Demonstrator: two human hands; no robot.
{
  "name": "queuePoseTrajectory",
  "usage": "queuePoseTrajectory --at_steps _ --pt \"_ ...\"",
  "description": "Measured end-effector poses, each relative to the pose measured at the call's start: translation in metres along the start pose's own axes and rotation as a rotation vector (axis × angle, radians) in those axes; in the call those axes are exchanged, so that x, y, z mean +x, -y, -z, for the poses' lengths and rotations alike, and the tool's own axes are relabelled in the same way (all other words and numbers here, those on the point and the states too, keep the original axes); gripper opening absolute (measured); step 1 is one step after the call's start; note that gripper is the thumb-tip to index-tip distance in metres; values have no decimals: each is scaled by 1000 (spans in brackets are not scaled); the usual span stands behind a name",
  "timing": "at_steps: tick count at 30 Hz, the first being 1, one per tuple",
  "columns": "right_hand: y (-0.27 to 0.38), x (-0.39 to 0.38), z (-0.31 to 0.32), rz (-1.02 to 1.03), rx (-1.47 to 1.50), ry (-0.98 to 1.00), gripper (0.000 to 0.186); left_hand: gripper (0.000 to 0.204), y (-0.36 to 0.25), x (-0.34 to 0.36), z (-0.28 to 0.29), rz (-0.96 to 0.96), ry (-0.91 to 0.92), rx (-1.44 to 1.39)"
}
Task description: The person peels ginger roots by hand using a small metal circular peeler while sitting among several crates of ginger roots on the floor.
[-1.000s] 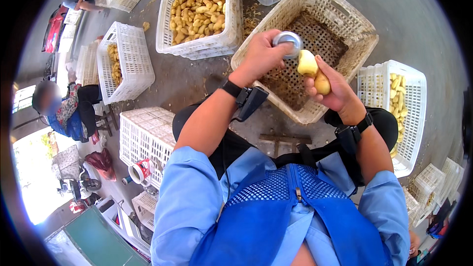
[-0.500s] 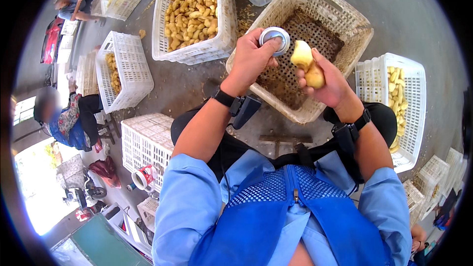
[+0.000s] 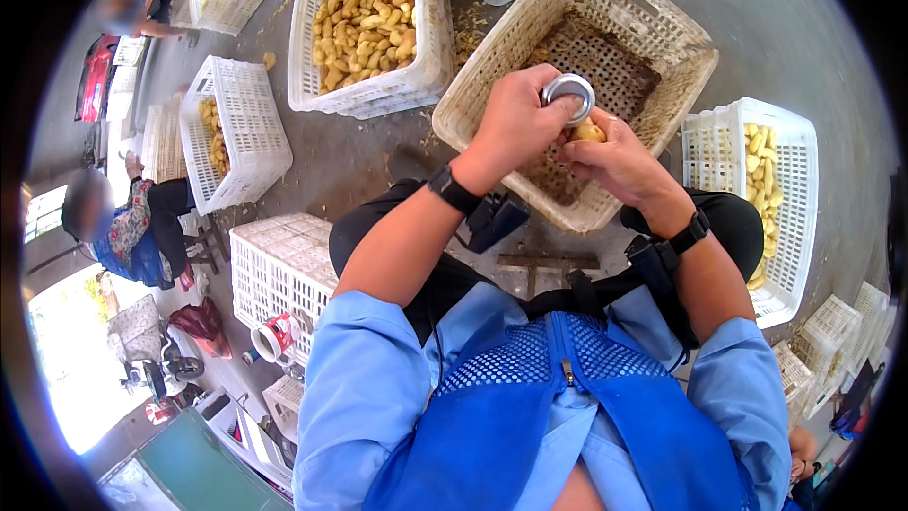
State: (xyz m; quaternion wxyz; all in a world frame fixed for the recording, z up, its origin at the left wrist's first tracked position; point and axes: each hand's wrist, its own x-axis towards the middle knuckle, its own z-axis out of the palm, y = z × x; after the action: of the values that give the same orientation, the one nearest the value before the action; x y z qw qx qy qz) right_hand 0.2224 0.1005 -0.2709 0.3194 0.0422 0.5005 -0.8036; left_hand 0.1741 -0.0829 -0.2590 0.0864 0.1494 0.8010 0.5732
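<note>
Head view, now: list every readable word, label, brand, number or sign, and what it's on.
None I can quote.
Red-and-white container, lower left: markings too small and blurred to read.
White object beside the green panel: marks too blurred to read.
Round metal tool in the left hand: no lettering visible.
Yellow tuber in the right hand: no lettering visible.

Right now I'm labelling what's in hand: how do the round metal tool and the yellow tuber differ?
The metal tool is shiny silver; the tuber is yellow. The metal tool's round rim shows, whereas the tuber is mostly hidden. The left hand grips the metal tool, the right hand the tuber. Both are held over the stained crate.
</note>
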Motion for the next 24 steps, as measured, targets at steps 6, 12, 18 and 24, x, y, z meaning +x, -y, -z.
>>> queuePoseTrajectory --at_steps 6,12,18,24 --pt "1 -2 13 -162 119 -5 36 16 15 17 29 -91 -408 503" --pt "8 -5 9 -101 154 -29 28 13 -8 2 4 4 -101 -43" --pt "1 2 12 -78 89 -32 27 16 0 -2 -10 -78 -68 212" --pt "-3 -2 14 -130 -38 -116 35 15 -6 13 22 -66 -347 217"
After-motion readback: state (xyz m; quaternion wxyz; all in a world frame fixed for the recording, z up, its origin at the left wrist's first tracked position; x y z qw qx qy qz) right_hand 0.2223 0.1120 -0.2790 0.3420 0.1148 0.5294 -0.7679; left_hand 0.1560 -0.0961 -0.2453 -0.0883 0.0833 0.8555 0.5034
